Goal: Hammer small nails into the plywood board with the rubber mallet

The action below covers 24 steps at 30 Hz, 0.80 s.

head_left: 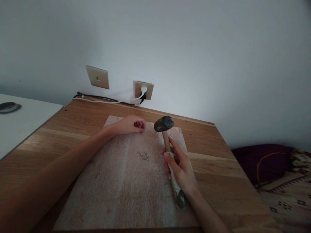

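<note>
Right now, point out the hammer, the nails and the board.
Hammer (166,141), head-camera view: handle, just below the striking head.
Nails (146,154), head-camera view: one nail's shaft.
Board (119,184), head-camera view: bare surface.

The left forearm (73,165) and right forearm (206,208) are bare, tapering to narrow wrists (109,130); the left hand (130,124) and right hand (181,166) are bare too, fingers (176,148) slender.

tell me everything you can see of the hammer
The hammer has a dark, blunt head, rubber-like in look, on a wood-like handle, whitish and patchy lower down with a dark end. The right hand grips it mid-handle over the board, head end away from the person.
</note>
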Each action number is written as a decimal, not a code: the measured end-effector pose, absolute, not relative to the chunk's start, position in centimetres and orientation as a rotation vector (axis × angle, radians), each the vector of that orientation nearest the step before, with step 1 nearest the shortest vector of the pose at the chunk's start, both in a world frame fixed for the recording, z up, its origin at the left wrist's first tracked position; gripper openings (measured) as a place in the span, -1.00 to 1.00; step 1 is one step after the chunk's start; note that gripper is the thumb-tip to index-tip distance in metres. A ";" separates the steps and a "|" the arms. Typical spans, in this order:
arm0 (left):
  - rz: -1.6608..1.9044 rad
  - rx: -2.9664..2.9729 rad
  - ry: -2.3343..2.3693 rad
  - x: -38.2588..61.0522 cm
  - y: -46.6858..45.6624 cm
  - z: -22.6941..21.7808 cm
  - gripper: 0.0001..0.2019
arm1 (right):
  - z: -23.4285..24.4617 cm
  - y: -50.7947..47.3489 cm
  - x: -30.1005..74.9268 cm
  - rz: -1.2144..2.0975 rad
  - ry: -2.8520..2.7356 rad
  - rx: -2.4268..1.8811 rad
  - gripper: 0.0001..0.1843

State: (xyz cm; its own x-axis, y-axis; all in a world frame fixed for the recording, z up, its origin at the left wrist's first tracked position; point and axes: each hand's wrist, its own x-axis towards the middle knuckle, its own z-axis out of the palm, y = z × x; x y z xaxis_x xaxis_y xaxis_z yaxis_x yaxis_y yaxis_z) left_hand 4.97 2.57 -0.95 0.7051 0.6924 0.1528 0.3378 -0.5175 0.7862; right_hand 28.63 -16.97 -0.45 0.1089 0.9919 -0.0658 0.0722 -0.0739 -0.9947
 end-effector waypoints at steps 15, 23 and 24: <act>0.572 2.125 0.737 4.6 2.6 -1.3 -0.94 | -0.4 -17.0 28.7 1.153 -1.195 -1.362 -0.26; 0.631 2.095 0.754 4.4 2.8 -1.7 -0.82 | 2.5 -16.6 27.5 1.293 -1.155 -1.376 -0.21; 0.620 2.086 0.753 4.4 2.8 -1.7 -0.79 | 2.7 -16.5 27.1 1.301 -1.167 -1.383 -0.21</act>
State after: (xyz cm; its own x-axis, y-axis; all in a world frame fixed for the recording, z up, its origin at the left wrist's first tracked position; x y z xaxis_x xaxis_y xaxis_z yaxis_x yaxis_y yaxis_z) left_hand 4.41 2.80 -1.72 0.7007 0.6944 0.1640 0.2937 -0.4902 0.8206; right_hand 27.14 -16.50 2.72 0.0087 0.9855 -0.1696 0.0620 -0.1698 -0.9835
